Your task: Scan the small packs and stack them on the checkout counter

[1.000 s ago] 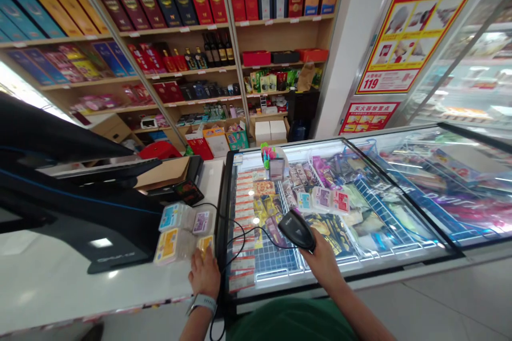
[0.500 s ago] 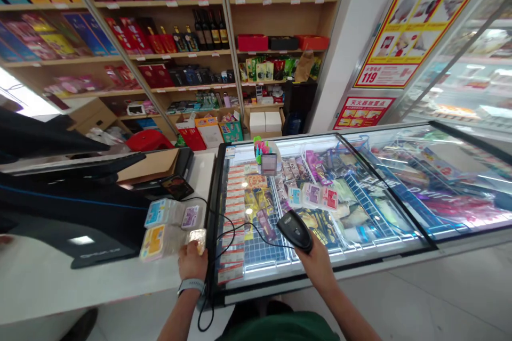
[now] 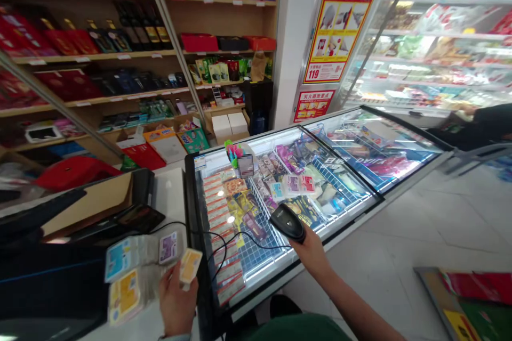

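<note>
My left hand (image 3: pixel 178 298) grips a small flat plastic box with a yellow label (image 3: pixel 190 266), thumb and fingers closed on its lower part. Close by on the white counter stand rows of similar clear boxes, with a blue label (image 3: pixel 119 259), a yellow label (image 3: pixel 125 296) and a purple label (image 3: pixel 168 247) facing up. In my right hand (image 3: pixel 310 249) is a black barcode scanner (image 3: pixel 287 222), held over the freezer's glass top. Its cable runs left toward the counter. Three more labelled boxes (image 3: pixel 293 185) lie on the glass beyond the scanner.
Under the glass of the chest freezer (image 3: pixel 276 272) are baskets of packaged food. A black cash-register setup (image 3: pixel 48 282) takes up the left side. Shelves of boxes and bottles (image 3: pixel 132 32) line the back. At right, a person's dark sleeve (image 3: pixel 488 125) shows.
The view has swung to the right. My left hand has lifted the yellow-labelled box up from the row on the counter. My right hand still holds the scanner over the glass.
</note>
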Tool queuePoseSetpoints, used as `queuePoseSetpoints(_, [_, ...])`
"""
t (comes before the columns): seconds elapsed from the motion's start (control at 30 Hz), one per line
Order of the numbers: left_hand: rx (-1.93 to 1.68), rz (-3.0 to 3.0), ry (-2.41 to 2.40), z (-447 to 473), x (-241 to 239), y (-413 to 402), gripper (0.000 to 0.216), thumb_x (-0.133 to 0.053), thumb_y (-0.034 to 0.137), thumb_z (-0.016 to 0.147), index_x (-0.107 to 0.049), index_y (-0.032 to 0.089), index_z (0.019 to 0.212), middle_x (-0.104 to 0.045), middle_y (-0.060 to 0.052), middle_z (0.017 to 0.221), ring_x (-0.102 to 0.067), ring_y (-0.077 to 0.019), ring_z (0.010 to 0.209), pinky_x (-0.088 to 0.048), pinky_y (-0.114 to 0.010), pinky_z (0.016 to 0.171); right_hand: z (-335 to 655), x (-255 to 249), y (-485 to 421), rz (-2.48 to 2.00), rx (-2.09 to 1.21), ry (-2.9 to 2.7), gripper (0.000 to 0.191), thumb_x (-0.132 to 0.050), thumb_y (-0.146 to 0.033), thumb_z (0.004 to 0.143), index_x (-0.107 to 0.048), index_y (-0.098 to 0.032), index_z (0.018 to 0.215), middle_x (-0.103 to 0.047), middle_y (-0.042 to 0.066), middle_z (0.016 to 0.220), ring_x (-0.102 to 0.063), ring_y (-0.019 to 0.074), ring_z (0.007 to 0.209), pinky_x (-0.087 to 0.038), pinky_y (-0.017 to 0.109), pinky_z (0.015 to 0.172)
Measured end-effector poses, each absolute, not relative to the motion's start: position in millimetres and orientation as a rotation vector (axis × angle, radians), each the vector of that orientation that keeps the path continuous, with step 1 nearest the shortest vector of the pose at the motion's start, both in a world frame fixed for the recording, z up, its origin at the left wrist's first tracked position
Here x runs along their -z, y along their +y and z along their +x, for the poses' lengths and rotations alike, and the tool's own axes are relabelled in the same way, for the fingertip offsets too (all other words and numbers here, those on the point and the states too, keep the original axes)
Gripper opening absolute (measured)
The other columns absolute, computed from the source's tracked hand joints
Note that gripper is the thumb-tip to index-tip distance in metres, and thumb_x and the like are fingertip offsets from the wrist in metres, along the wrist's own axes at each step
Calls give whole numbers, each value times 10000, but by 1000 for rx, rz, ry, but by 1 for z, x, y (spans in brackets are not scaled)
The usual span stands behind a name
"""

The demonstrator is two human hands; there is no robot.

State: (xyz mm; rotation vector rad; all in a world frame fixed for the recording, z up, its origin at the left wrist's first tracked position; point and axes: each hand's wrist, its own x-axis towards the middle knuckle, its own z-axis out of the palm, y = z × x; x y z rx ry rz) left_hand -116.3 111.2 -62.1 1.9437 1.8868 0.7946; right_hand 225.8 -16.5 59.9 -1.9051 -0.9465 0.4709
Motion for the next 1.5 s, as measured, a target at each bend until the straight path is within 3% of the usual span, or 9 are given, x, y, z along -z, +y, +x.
queuePoseSetpoints(0.1, [-771,1715,1719,-112,52,119,585,-617,377,696,-588,155,1236,-590,-141,1217,-578,-324,1129,-511,-449,948,209,-59,-15,-1922,-417,-907,340,-583,-183,676,-655,-190,1009,-731,48,951,-668,247,890,-526,361,809])
queuePoseSetpoints(0.23, [-634,1193,1357,-95,42,137,673,-659,208,721,-487,222,1372,-706,-75,1083,-674,-257,996,-559,-413,871,180,-64,-20,-1931,-368,-822,343,-580,-186,700,-645,-191,1036,-725,44,935,-657,234,866,-518,355,799])
queuePoseSetpoints(0.33, [-573,1049,1211,-82,36,146,719,-662,130,705,-473,254,1388,-668,-66,1179,-690,-205,929,-584,-369,821,160,-67,-30,-1942,-319,-766,323,-581,-192,708,-645,-193,1024,-720,37,912,-650,225,844,-512,338,781])
queuePoseSetpoints(0.53, [-619,1001,1100,-58,18,139,704,-662,165,706,-493,295,1377,-604,-55,1228,-677,-192,937,-603,-316,733,146,-68,-54,-1959,-317,-743,325,-574,-171,699,-644,-198,1016,-722,31,907,-652,223,841,-514,324,766])
queuePoseSetpoints(0.77, [-723,1039,1034,-17,-1,120,784,-679,254,730,-363,277,1447,-593,-53,1157,-675,-171,926,-602,-347,799,163,-74,-71,-1960,-359,-793,333,-577,-199,721,-634,-191,1049,-721,42,935,-655,232,867,-512,339,785])
queuePoseSetpoints(0.97, [-738,993,920,-2,-11,129,650,-692,267,728,-461,225,1334,-613,-67,1156,-658,-182,984,-588,-362,829,161,-68,-62,-1949,-374,-784,334,-576,-214,720,-635,-186,1048,-720,42,925,-646,229,852,-508,334,774])
queuePoseSetpoints(1.23, [-763,1023,757,4,-3,156,590,-685,277,747,-481,220,1298,-625,-78,1197,-656,-198,1022,-575,-385,849,135,-65,-48,-2012,-369,-842,256,-569,-230,730,-636,-187,973,-714,31,867,-646,217,794,-509,310,733])
queuePoseSetpoints(1.5, [-795,996,750,2,10,165,564,-655,239,747,-491,188,1284,-642,-108,1184,-666,-207,985,-577,-372,805,117,-65,-48,-2088,-392,-852,268,-576,-268,758,-635,-189,1007,-727,45,925,-667,251,871,-522,332,769])
